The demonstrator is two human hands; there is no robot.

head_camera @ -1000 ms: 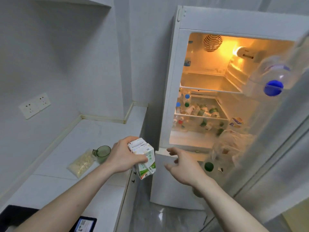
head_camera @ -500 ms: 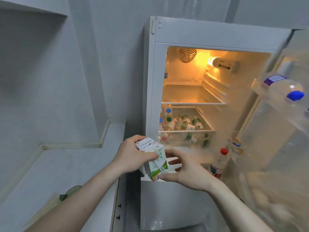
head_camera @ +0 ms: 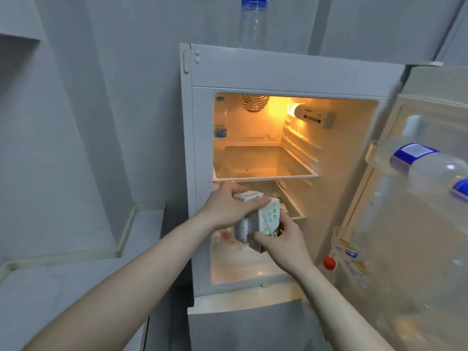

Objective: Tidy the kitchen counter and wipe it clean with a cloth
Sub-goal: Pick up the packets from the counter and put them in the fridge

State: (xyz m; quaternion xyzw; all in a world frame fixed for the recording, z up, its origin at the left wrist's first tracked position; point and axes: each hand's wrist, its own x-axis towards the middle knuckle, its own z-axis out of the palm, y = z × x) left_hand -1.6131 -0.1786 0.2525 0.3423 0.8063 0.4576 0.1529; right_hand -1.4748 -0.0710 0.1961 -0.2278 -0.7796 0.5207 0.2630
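Left hand (head_camera: pixel 229 207) grips carton (head_camera: pixel 263 221) top, right hand (head_camera: pixel 281 239) curls under it, near open fridge (head_camera: pixel 291 72).

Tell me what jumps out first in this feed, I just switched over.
The open fridge glows orange at centre, its top shelf nearly bare, with one water bottle at the left wall. In front of the lower shelf, the left hand and right hand both grip a green-and-white carton. A blurred clear bottle sits in the door at right.
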